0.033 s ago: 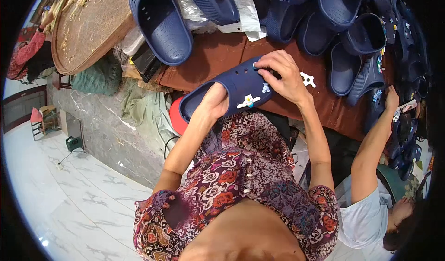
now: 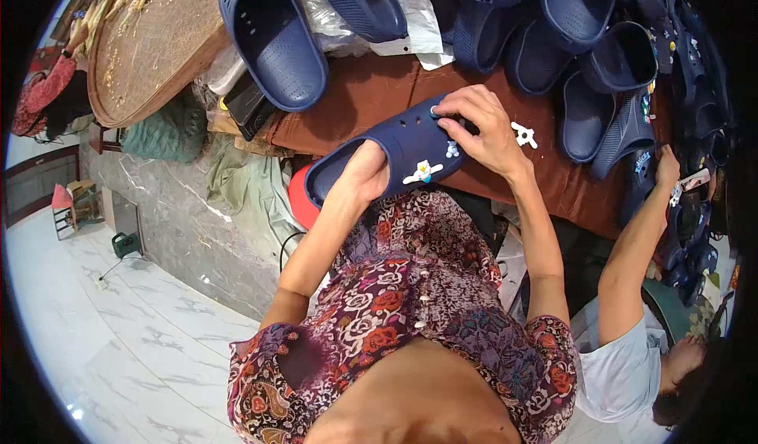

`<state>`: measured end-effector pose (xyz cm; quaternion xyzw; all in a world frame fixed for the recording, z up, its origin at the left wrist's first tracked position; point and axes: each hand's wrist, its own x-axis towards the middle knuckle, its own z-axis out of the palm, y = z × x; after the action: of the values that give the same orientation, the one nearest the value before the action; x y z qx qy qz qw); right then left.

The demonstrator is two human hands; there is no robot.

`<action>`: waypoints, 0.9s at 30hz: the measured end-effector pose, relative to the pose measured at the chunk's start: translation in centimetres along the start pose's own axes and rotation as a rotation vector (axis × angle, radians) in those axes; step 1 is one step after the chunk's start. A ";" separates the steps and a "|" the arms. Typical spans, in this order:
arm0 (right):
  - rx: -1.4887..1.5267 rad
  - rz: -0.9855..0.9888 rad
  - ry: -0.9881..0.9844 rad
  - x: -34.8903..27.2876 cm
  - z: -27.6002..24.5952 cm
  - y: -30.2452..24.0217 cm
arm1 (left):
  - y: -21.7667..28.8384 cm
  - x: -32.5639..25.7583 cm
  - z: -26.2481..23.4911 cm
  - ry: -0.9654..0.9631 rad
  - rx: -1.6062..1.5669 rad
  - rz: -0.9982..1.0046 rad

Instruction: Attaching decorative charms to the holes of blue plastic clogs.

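A navy clog point(image 2: 407, 146) lies tilted across the near edge of the table, its heel toward the lower left. My left hand point(image 2: 366, 169) reaches into its foot opening and supports it from inside, the fingers hidden. Over the toe, my right hand point(image 2: 483, 132) pinches thumb and forefinger at a small pale shoe charm point(image 2: 434, 111) beside one of the holes. A white character charm point(image 2: 424, 172) and a light blue charm point(image 2: 452, 150) sit on the clog's upper. Just right of my right hand, a loose white piece point(image 2: 523, 134) lies on the table.
The brown-covered table point(image 2: 371, 81) bears several navy clogs point(image 2: 580, 6) at the back and right. A single clog point(image 2: 278, 45) stands at the far left. At the right, a co-worker's hand point(image 2: 668, 168) touches other clogs. A round woven tray point(image 2: 158, 49) is at the upper left.
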<state>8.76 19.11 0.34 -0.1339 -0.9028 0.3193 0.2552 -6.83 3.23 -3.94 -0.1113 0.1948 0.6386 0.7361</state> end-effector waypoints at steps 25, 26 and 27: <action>-0.015 0.014 -0.145 0.8 -0.8 0.2 | -0.2 0.0 0.6 0.015 0.082 0.011; -0.015 0.014 -0.146 0.7 -0.8 0.0 | -0.2 0.0 0.9 0.035 0.089 0.008; 0.014 0.037 -0.128 0.8 -0.8 -0.2 | -0.2 -0.1 1.1 0.054 0.096 0.006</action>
<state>8.53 19.70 1.31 -0.1282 -0.9124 0.3382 0.1916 -6.51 3.61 -2.92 -0.0924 0.2456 0.6274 0.7331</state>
